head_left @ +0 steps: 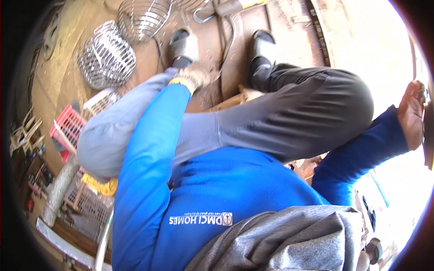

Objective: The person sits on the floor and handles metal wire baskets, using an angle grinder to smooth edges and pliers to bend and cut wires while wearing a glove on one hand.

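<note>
Right of the wire basket (107, 54), we can't tell if our left hand (198, 77), gloved likely against scratches, or right hand (410, 115) grips

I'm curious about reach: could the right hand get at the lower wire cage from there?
Probably not: the right hand is far right, with both legs between it and the wire cage.

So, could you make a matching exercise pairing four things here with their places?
1. knit-gloved left hand
2. bare right hand
3. red plastic lattice basket
4. rounded silver wire cages

A. far right of view
B. upper left of view
C. just below left grey-strapped slipper
D. immediately left of grey-trousered left knee

Pairs: 1C, 2A, 3D, 4B
</note>
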Demonstrator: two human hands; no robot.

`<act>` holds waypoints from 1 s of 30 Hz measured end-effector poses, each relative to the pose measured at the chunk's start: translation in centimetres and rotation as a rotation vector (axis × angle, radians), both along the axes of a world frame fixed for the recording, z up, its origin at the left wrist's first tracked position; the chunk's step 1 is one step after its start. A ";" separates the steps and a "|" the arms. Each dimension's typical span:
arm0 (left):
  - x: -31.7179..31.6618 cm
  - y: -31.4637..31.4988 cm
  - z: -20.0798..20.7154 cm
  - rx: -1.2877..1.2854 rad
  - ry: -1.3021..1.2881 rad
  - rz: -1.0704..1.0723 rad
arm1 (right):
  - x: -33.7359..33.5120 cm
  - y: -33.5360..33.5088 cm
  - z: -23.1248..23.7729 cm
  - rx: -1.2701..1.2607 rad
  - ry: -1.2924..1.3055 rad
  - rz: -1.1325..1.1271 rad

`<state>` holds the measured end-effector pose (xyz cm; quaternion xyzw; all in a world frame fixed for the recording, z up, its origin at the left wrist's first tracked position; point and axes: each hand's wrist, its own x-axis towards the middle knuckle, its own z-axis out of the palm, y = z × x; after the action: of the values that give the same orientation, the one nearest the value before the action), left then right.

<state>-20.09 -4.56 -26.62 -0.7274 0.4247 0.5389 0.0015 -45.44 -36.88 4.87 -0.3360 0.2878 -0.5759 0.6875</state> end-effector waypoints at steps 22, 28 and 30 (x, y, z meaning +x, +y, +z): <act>-6.6 6.4 -18.4 0.232 0.106 -0.733 | 4.7 0.9 -5.0 0.138 0.216 1.247; -9.2 8.5 -23.0 0.346 0.021 -0.278 | 7.8 -4.6 -7.1 0.390 0.078 1.692; -9.0 6.7 -21.4 0.431 -0.004 -0.172 | 8.7 -5.7 -7.5 0.446 0.067 1.770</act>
<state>-29.09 2.12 -48.02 -0.6727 0.3601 0.6135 0.2035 -36.78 -42.54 -2.64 -0.3101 0.0494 0.2410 0.9183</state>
